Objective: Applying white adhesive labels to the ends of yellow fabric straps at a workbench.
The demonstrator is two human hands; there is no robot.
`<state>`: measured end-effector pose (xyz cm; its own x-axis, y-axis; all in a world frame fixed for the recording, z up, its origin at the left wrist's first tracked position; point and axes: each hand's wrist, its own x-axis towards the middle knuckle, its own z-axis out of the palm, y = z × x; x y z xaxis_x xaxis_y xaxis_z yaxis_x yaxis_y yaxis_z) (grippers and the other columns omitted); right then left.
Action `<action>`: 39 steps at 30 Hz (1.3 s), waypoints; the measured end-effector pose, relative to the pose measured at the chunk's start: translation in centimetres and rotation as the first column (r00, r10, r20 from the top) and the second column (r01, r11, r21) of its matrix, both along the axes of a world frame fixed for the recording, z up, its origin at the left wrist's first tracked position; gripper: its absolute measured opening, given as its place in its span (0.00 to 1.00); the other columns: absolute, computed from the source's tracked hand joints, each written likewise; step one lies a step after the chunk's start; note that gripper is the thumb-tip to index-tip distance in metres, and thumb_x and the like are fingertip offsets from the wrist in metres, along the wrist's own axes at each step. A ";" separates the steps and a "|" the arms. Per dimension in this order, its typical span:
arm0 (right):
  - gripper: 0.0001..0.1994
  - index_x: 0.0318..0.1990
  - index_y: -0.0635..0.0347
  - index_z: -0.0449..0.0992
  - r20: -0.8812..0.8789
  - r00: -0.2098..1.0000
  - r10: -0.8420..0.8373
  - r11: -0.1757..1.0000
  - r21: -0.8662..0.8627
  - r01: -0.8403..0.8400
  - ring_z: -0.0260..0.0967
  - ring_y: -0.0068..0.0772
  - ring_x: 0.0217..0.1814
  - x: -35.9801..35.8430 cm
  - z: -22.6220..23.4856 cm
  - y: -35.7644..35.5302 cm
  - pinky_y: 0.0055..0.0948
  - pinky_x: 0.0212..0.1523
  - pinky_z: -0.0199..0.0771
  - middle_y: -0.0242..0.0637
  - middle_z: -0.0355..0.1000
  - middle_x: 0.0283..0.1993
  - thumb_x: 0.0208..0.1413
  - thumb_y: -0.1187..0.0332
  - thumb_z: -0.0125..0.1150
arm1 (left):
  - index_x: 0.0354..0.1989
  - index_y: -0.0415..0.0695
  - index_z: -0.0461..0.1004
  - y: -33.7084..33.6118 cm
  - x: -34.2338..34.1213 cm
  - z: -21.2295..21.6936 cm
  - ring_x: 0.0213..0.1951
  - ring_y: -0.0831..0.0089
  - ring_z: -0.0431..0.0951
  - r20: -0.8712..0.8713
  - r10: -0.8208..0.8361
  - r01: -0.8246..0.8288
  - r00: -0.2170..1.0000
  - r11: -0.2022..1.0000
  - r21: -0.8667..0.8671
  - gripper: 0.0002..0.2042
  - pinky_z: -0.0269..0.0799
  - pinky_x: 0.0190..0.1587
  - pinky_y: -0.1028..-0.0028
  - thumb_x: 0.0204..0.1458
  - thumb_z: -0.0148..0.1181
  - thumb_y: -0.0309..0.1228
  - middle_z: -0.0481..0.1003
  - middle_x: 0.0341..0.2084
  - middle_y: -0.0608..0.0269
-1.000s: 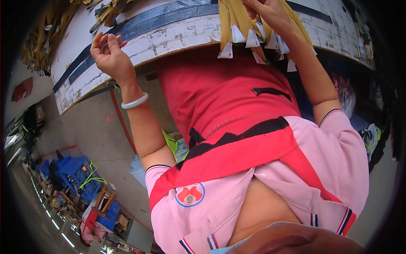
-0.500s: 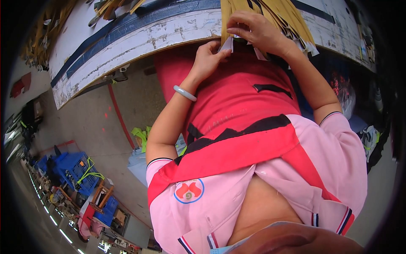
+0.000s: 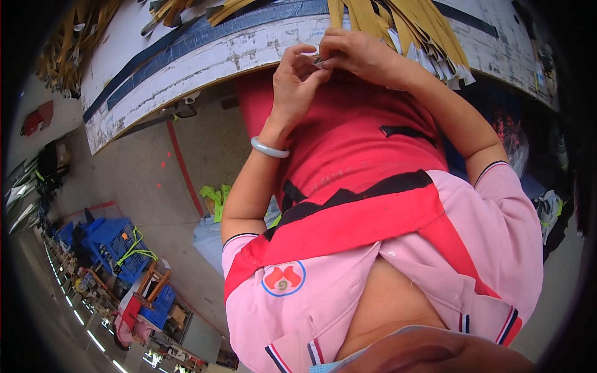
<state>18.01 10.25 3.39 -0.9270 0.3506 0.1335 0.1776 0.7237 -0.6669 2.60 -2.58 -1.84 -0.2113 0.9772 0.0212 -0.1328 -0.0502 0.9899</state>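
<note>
My left hand, with a pale bangle on the wrist, and my right hand meet at the edge of a worn white worktable with blue tape along it. Their fingertips pinch a small pale piece between them; what it is I cannot tell. Just right of my right hand a bundle of yellow strips hangs over the table edge, with white tags at the ends. A red apron and a pink shirt fill the view below my hands.
More yellow strips lie at the table's far left. On the concrete floor a red line runs away, with blue crates and a green-yellow bundle to the left. Dark bags sit at the right.
My left hand has come in from the far left of the table edge to my right hand. Both hands have drawn down off the yellow strips and now pinch together.
</note>
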 end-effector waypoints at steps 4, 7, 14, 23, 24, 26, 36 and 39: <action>0.06 0.38 0.62 0.70 -0.017 0.999 -0.042 0.944 -0.327 0.034 0.68 0.24 0.34 0.0 1.5 0.9 0.23 0.37 0.69 0.32 0.69 0.31 0.59 0.70 0.60 | 0.50 0.38 0.70 0.9 -1.2 1.9 0.37 0.72 0.80 0.366 -0.132 0.123 0.921 0.991 0.048 0.16 0.80 0.44 0.74 0.53 0.62 0.16 0.77 0.35 0.59; 0.07 0.39 0.60 0.71 -0.055 0.996 -0.070 0.684 -0.729 0.008 0.66 0.14 0.35 -0.1 2.4 1.3 0.16 0.38 0.68 0.25 0.68 0.34 0.64 0.66 0.58 | 0.45 0.37 0.75 1.8 -2.3 2.2 0.40 0.71 0.80 0.354 -0.142 0.106 0.924 0.987 0.119 0.11 0.80 0.46 0.72 0.53 0.63 0.16 0.77 0.38 0.59; 0.11 0.40 0.59 0.73 -0.084 0.991 -0.104 0.669 -0.743 0.007 0.67 0.13 0.32 -0.3 1.2 2.3 0.16 0.35 0.68 0.26 0.70 0.32 0.62 0.60 0.61 | 0.41 0.37 0.78 3.1 -2.5 2.3 0.40 0.75 0.79 0.191 -0.120 0.096 0.974 0.986 0.133 0.08 0.78 0.47 0.76 0.52 0.64 0.16 0.79 0.37 0.63; 0.11 0.37 0.60 0.74 0.104 0.981 0.163 0.676 -0.736 -0.035 0.68 0.14 0.30 -1.0 3.0 4.7 0.15 0.32 0.70 0.26 0.70 0.30 0.60 0.62 0.65 | 0.39 0.36 0.79 3.6 -3.9 2.7 0.37 0.76 0.80 0.201 -0.208 0.204 0.957 0.978 0.041 0.06 0.77 0.45 0.77 0.53 0.64 0.19 0.81 0.34 0.62; 0.11 0.36 0.61 0.74 0.130 0.987 0.090 0.718 -0.696 0.026 0.67 0.14 0.29 -1.0 3.5 4.1 0.15 0.30 0.69 0.25 0.70 0.29 0.59 0.63 0.65 | 0.37 0.36 0.79 3.7 -4.0 2.8 0.35 0.77 0.81 0.156 -0.186 0.182 0.970 0.983 0.035 0.05 0.78 0.42 0.78 0.53 0.65 0.19 0.81 0.32 0.61; 0.10 0.35 0.61 0.74 0.151 0.988 0.018 0.750 -0.656 0.087 0.66 0.14 0.28 -1.1 3.7 3.5 0.15 0.29 0.68 0.25 0.70 0.27 0.59 0.64 0.65 | 0.34 0.37 0.78 3.7 -3.3 3.1 0.34 0.77 0.81 0.153 -0.112 0.103 0.982 0.992 0.069 0.02 0.77 0.41 0.79 0.53 0.64 0.19 0.81 0.31 0.62; 0.03 0.35 0.63 0.76 -0.273 0.928 -0.254 0.901 -0.416 0.124 0.74 0.33 0.34 -1.6 0.7 3.5 0.28 0.32 0.72 0.39 0.70 0.33 0.55 0.75 0.64 | 0.35 0.38 0.74 2.7 -1.3 5.2 0.29 0.78 0.79 0.057 0.175 -0.180 0.983 0.977 0.115 0.04 0.78 0.33 0.80 0.55 0.64 0.21 0.77 0.28 0.66; 0.03 0.35 0.63 0.76 -0.641 0.766 0.051 0.996 -0.027 -0.090 0.71 0.22 0.29 -2.2 -0.6 3.4 0.21 0.29 0.70 0.34 0.73 0.32 0.57 0.74 0.64 | 0.36 0.39 0.76 3.2 -3.4 4.3 0.31 0.80 0.79 -0.118 0.143 -0.120 0.983 0.976 0.180 0.05 0.76 0.31 0.81 0.53 0.65 0.20 0.76 0.28 0.67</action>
<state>15.80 13.63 2.80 -0.6562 0.3120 0.6870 -0.3535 0.6773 -0.6452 -0.83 0.66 2.49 -0.3223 0.9203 0.2218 0.0147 -0.2294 0.9732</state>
